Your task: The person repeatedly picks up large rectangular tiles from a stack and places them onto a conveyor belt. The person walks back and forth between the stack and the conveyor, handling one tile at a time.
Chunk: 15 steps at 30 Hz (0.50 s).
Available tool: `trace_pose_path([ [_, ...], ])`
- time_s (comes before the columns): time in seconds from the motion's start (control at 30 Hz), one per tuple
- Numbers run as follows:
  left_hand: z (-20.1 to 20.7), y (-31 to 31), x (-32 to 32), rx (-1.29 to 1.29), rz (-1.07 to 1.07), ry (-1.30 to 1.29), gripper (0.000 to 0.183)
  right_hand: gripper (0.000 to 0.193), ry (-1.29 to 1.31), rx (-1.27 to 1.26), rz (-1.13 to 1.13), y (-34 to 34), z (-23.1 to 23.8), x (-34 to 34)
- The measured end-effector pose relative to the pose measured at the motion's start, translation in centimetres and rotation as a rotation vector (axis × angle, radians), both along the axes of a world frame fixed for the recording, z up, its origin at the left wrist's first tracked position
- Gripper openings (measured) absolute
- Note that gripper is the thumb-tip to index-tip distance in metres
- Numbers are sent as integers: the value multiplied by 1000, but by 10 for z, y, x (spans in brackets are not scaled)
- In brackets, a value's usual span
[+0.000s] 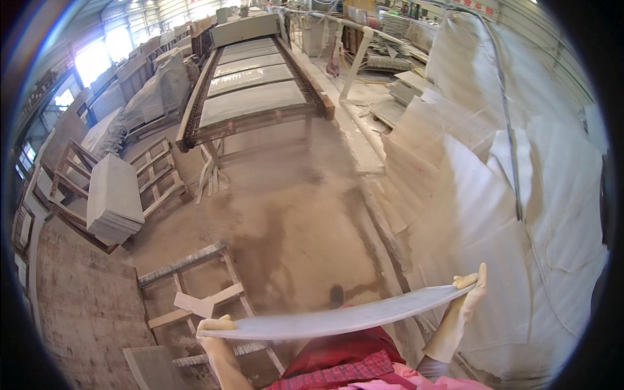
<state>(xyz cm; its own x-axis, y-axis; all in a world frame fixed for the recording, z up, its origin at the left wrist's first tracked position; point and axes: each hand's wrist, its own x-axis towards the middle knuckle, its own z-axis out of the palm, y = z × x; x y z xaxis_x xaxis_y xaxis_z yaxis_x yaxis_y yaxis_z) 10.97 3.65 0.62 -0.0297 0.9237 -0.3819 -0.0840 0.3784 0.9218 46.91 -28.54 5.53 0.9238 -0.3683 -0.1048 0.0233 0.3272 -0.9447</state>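
A person is holding a thin, pale grey stone slab flat and level in front of their waist, seen almost edge-on, so it is reading as a long, slim strip. Its top face is looking smooth and dull; the lens is bending it into a gentle arc. The left hand, in a cream rubber glove, is gripping the slab's left end with the fingers curling over the top edge. The right hand, gloved the same way, is clasping the right end, thumb lying on top. Below the slab a red apron is showing.

A dusty concrete floor is stretching ahead. At the left, an empty wooden pallet of rough slats is lying just beyond the left hand. Farther left, a stack of square grey slabs is leaning on a wooden frame. Ahead, a long conveyor is carrying flat rectangular grey slabs. At the right, tall white slabs are leaning upright.
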Motion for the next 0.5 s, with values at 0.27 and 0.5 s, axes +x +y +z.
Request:
trace_pose_path([
  [0.27,-35,92,63,-2,129,96,12,55,33,-66,196,148,-38,126],
  [0.5,-2,202,150,-28,119,265,15,55,74,-156,300,289,-34,226],
])
